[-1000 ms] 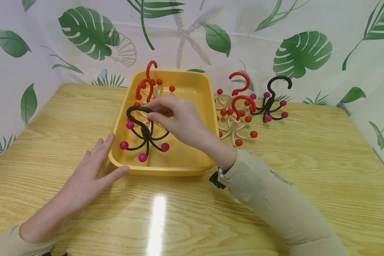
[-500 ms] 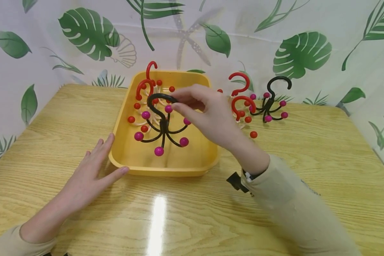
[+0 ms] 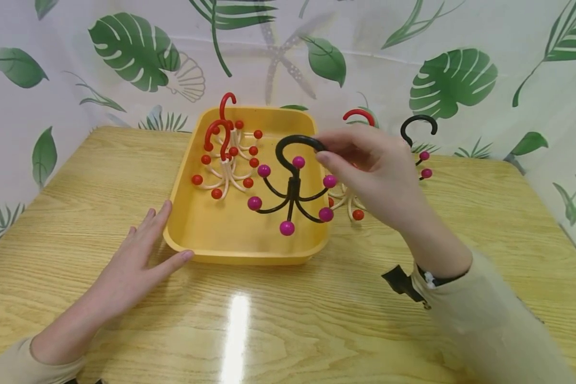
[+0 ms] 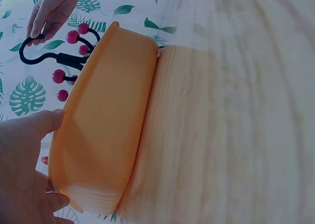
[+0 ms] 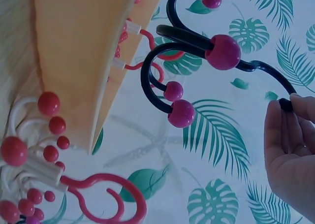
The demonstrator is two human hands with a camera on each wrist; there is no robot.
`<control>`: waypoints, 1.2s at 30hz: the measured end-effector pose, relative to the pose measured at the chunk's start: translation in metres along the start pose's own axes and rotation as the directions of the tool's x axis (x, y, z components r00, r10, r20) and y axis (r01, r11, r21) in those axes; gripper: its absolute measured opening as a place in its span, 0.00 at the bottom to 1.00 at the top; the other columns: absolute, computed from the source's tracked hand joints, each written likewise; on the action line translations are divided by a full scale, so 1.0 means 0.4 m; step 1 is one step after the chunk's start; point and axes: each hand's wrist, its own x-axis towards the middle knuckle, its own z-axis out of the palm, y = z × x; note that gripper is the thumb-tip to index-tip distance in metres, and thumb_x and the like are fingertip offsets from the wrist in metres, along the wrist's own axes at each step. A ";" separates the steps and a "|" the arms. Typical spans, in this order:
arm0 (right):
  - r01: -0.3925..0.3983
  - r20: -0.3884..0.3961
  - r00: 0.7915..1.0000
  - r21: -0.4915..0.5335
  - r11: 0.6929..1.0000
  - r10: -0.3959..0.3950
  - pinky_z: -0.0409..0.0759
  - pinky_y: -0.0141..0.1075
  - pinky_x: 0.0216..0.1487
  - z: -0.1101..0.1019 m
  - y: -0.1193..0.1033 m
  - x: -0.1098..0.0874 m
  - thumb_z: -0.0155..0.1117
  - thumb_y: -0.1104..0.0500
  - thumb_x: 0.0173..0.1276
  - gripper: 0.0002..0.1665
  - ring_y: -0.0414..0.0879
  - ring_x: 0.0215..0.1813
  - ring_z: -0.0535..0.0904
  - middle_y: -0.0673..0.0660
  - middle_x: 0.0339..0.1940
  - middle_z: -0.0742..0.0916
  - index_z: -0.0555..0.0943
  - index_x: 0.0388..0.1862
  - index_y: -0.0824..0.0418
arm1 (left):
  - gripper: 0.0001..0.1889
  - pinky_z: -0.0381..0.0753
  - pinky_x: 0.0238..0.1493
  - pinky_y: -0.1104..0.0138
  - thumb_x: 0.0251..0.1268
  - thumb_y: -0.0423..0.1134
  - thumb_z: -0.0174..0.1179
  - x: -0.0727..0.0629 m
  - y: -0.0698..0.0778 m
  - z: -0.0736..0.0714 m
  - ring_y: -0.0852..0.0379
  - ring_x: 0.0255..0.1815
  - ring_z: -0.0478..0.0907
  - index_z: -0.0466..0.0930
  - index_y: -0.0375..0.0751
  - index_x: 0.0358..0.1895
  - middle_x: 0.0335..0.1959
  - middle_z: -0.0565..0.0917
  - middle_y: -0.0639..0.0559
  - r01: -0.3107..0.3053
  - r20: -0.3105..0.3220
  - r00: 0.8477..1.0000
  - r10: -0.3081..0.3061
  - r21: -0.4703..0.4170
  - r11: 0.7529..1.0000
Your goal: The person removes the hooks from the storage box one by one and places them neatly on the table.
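My right hand (image 3: pixel 381 176) pinches the end of the curved hook of a black claw-shaped hanger (image 3: pixel 294 189), whose several arms carry magenta balls. The hanger hangs upright over the right side of the yellow tray (image 3: pixel 249 259), its lower balls overlapping the tray's right wall. In the right wrist view, thumb and fingertips of the right hand (image 5: pixel 295 150) meet at the hook's tip. My left hand (image 3: pixel 134 266) lies at the tray's near left corner with fingers spread. From the left wrist, its thumb (image 4: pixel 49 119) touches the rim. Two cream hangers with red hooks (image 3: pixel 225 170) stand inside the tray.
Right of the tray, a red hook (image 3: pixel 359 114) and cream arms with red balls (image 3: pixel 358 214) show partly behind the right hand. Another black hanger (image 3: pixel 418 121) stands farther right, partly hidden. A leaf-printed cloth (image 3: pixel 374 32) rises behind the wooden table (image 3: pixel 288 320).
My right hand has lifted the black hanger and carried it rightward from the tray's left side to its right side. The left hand has stayed put.
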 end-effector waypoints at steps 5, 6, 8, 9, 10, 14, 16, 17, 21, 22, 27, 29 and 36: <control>0.012 -0.015 1.000 -0.009 1.000 -0.012 0.82 0.29 0.36 -0.038 0.009 -0.023 0.65 0.75 0.60 0.13 0.45 0.32 0.81 0.55 0.36 0.86 0.83 0.45 0.71 | 0.46 0.34 0.72 0.46 0.67 0.61 0.53 0.000 -0.001 0.000 0.44 0.76 0.36 0.35 0.49 0.77 0.77 0.43 0.45 0.003 0.003 1.000 -0.003 0.002 1.000; 0.011 -0.017 1.000 -0.021 1.000 -0.012 0.81 0.28 0.35 -0.045 0.010 -0.027 0.64 0.75 0.59 0.13 0.45 0.31 0.80 0.54 0.35 0.86 0.83 0.45 0.72 | 0.46 0.34 0.72 0.46 0.67 0.61 0.52 0.000 -0.001 0.000 0.44 0.76 0.36 0.35 0.49 0.77 0.77 0.43 0.45 0.005 0.004 1.000 -0.005 0.002 1.000; 0.006 -0.024 1.000 -0.049 0.999 -0.007 0.80 0.26 0.34 -0.059 0.013 -0.034 0.64 0.76 0.59 0.13 0.44 0.30 0.80 0.51 0.34 0.86 0.83 0.44 0.72 | 0.46 0.34 0.72 0.46 0.67 0.61 0.52 0.000 -0.001 0.000 0.44 0.76 0.36 0.35 0.50 0.77 0.77 0.43 0.45 0.007 0.005 1.000 -0.007 0.003 1.000; 0.001 -0.032 0.999 -0.066 0.998 -0.003 0.80 0.26 0.34 -0.066 0.013 -0.038 0.64 0.77 0.59 0.13 0.43 0.30 0.79 0.50 0.34 0.86 0.83 0.44 0.73 | 0.46 0.33 0.72 0.46 0.67 0.61 0.52 0.000 -0.001 -0.001 0.44 0.76 0.35 0.34 0.50 0.77 0.77 0.43 0.45 0.008 0.007 1.000 -0.008 0.002 1.000; -0.008 -0.039 0.999 -0.078 0.997 0.005 0.80 0.25 0.34 -0.073 0.013 -0.041 0.64 0.77 0.59 0.13 0.43 0.30 0.80 0.48 0.33 0.86 0.83 0.44 0.73 | 0.46 0.33 0.72 0.46 0.67 0.61 0.52 -0.001 -0.001 -0.001 0.44 0.76 0.35 0.34 0.50 0.77 0.77 0.43 0.45 0.009 0.008 1.000 -0.009 0.001 1.000; -0.066 -0.092 0.994 -0.127 0.990 0.055 0.80 0.24 0.34 -0.105 0.010 -0.056 0.65 0.76 0.59 0.13 0.40 0.31 0.81 0.47 0.34 0.86 0.84 0.43 0.71 | 0.46 0.33 0.72 0.46 0.67 0.61 0.52 -0.003 -0.001 -0.001 0.44 0.76 0.34 0.34 0.51 0.77 0.77 0.42 0.47 0.013 0.012 1.000 -0.013 -0.005 1.000; -0.108 -0.121 0.988 -0.132 0.985 0.092 0.79 0.23 0.34 -0.122 0.009 -0.062 0.65 0.75 0.59 0.13 0.40 0.31 0.81 0.48 0.35 0.86 0.84 0.44 0.70 | 0.46 0.33 0.72 0.46 0.67 0.61 0.52 -0.003 -0.001 -0.001 0.45 0.77 0.34 0.33 0.52 0.77 0.77 0.42 0.48 0.015 0.012 1.000 -0.015 -0.006 1.000; -0.130 -0.136 0.984 -0.134 0.982 0.112 0.79 0.22 0.33 -0.132 0.009 -0.066 0.65 0.74 0.59 0.14 0.40 0.31 0.82 0.48 0.35 0.86 0.84 0.45 0.69 | 0.46 0.33 0.72 0.46 0.67 0.61 0.52 -0.003 -0.001 -0.001 0.45 0.77 0.34 0.34 0.52 0.77 0.77 0.42 0.48 0.014 0.011 1.000 -0.014 -0.006 1.000; -0.130 -0.185 0.977 -0.125 0.984 0.106 0.78 0.21 0.33 -0.173 0.019 -0.082 0.65 0.75 0.59 0.14 0.39 0.30 0.81 0.49 0.35 0.87 0.84 0.45 0.72 | 0.46 0.33 0.72 0.46 0.67 0.61 0.52 -0.004 0.000 0.000 0.45 0.77 0.34 0.34 0.53 0.77 0.77 0.42 0.48 0.012 0.009 1.000 -0.012 -0.008 1.000; -0.123 -0.195 0.976 -0.121 0.985 0.098 0.78 0.21 0.33 -0.184 0.022 -0.086 0.65 0.75 0.59 0.14 0.39 0.30 0.81 0.49 0.34 0.87 0.84 0.45 0.72 | 0.46 0.33 0.72 0.46 0.67 0.61 0.52 -0.004 0.000 0.000 0.45 0.77 0.35 0.34 0.53 0.77 0.77 0.42 0.48 0.010 0.009 1.000 -0.010 -0.008 1.000; -0.157 -0.264 0.958 -0.146 0.977 0.115 0.77 0.20 0.37 -0.236 0.033 -0.100 0.65 0.75 0.59 0.14 0.40 0.31 0.80 0.49 0.32 0.86 0.83 0.45 0.73 | 0.46 0.33 0.72 0.46 0.67 0.61 0.53 -0.004 0.000 0.000 0.45 0.77 0.35 0.34 0.53 0.77 0.77 0.43 0.47 0.006 0.001 1.000 -0.006 -0.007 1.000; -0.215 -0.297 0.942 -0.186 0.959 0.153 0.77 0.20 0.39 -0.254 0.037 -0.105 0.65 0.73 0.60 0.14 0.40 0.32 0.79 0.48 0.32 0.85 0.84 0.47 0.70 | 0.46 0.34 0.72 0.46 0.67 0.60 0.53 -0.004 -0.001 0.001 0.44 0.76 0.36 0.34 0.52 0.77 0.77 0.43 0.46 0.001 -0.004 1.000 -0.001 -0.004 1.000; -0.385 -0.354 0.896 -0.317 0.867 0.268 0.73 0.17 0.42 -0.307 0.088 -0.127 0.62 0.64 0.67 0.16 0.31 0.36 0.79 0.38 0.34 0.82 0.83 0.53 0.63 | 0.46 0.34 0.73 0.47 0.67 0.60 0.53 -0.002 -0.002 0.001 0.45 0.77 0.36 0.35 0.51 0.77 0.77 0.43 0.49 -0.004 -0.005 1.000 0.004 -0.009 1.000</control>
